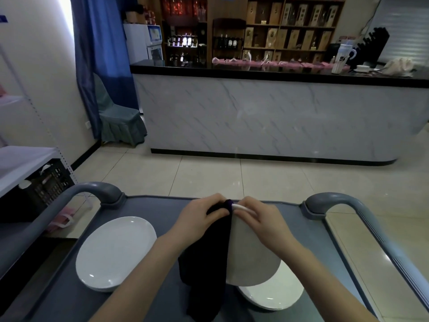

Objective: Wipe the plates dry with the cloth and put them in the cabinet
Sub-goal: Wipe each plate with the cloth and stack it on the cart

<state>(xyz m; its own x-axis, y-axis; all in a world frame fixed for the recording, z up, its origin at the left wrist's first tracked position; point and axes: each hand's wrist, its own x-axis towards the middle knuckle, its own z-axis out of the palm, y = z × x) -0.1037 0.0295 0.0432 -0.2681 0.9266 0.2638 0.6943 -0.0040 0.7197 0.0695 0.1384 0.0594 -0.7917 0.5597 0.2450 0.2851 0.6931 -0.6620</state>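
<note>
White oval plate (250, 256), glazed, prob. ceramic, is held on edge above the grey plastic cart top (69, 298). Its lower rim sits just over the right-hand stack of white plates (276, 296); a 2nd white stack (116, 252) lies to the left.

Left hand (199, 217) pinches the dark purple-black cloth (204, 275) onto the top rim, and the rest of the cloth hangs limp down the plate's left side. Right hand (260, 219) has its fingers curled over the same rim, w/ the hands nearly touching.

Handling est.: rigid, brittle, moderate weight, slick if still wet. Grip the rim only, and support the lower edge before rotating.

Long axis runs approx. top-to-bottom, leaning away from the camera. Can't tell if the visible face is the top or the underside.
</note>
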